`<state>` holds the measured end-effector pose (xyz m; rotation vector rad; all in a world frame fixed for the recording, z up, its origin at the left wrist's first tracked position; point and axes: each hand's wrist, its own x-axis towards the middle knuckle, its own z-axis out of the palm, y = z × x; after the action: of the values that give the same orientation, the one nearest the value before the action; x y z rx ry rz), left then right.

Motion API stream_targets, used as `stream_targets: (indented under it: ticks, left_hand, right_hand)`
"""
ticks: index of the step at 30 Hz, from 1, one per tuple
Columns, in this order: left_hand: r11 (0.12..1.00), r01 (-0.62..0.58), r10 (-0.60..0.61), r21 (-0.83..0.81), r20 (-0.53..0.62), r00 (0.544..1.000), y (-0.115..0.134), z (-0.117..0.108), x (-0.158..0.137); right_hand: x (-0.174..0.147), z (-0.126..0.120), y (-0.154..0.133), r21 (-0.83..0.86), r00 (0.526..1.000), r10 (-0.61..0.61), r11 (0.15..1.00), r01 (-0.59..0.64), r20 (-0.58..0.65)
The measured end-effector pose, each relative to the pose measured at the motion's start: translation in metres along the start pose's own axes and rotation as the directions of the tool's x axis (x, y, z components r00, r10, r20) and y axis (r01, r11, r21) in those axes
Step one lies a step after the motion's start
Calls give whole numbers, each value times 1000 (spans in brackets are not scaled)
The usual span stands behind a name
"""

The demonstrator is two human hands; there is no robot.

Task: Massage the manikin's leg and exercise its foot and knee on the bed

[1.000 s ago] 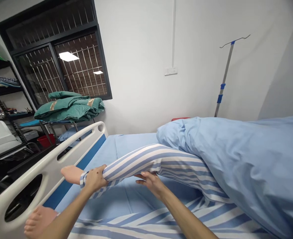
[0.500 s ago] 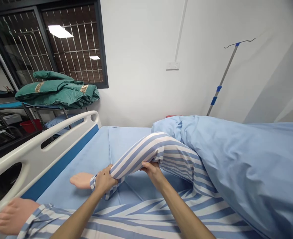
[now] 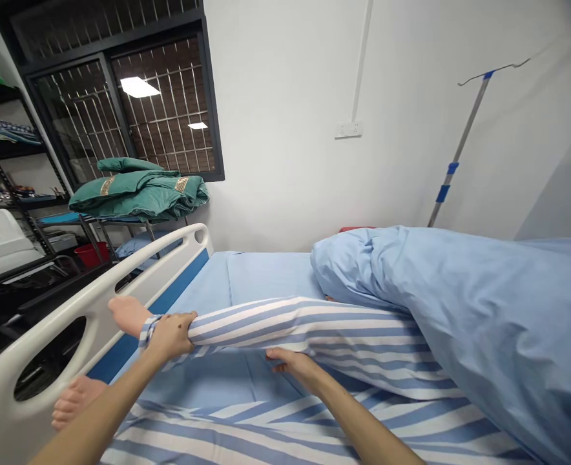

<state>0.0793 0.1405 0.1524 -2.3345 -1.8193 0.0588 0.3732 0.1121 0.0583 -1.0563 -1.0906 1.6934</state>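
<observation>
A leg in blue-and-white striped trousers stretches nearly straight above the bed, its bare foot near the side rail. My left hand is closed around the lower leg, just above the ankle, over the trouser cuff. Under the knee, my right hand bears against the trouser cloth from below, thumb along the lower edge and fingers partly bent. The other leg lies on the mattress nearer to me; its bare foot shows beside my left forearm.
A white bed-end panel with cut-outs stands at left. A bunched blue quilt covers the upper body side at right. Behind the bed are an IV pole and a wall socket. Folded green bedding sits below the window.
The bent knee has come down and the leg has straightened, its foot moving left and up toward the bed-end panel. My left hand moved left with the ankle; my right hand stayed beneath the knee.
</observation>
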Motion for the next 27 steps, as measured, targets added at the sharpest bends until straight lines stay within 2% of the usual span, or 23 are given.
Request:
stream_targets:
  ticks: [4,8,12,14,19,23,27]
  left_hand:
    - [997,-56,54,55,45,998,-11,-2,0]
    - [995,-75,71,63,58,996,-13,11,3]
    - [994,-93,89,52,67,994,-15,27,8]
    - [995,-93,90,44,76,993,-15,36,10]
    - [996,-84,82,13,104,991,-13,67,11]
    - [998,-64,67,-30,141,988,-13,93,10]
    - [997,-50,57,-56,134,989,-16,103,12]
  right_hand:
    - [5,-1,16,-151,985,164,976,-155,46]
    - [5,-1,18,-278,966,259,929,-244,19]
    - [6,-4,22,-486,921,390,801,-350,-20]
    - [8,-7,26,-570,908,416,733,-373,-60]
    - [12,-13,34,-706,907,412,616,-351,-92]
    - [10,-14,33,-739,923,385,622,-258,2]
    - [8,-14,29,-787,935,344,599,-149,85]
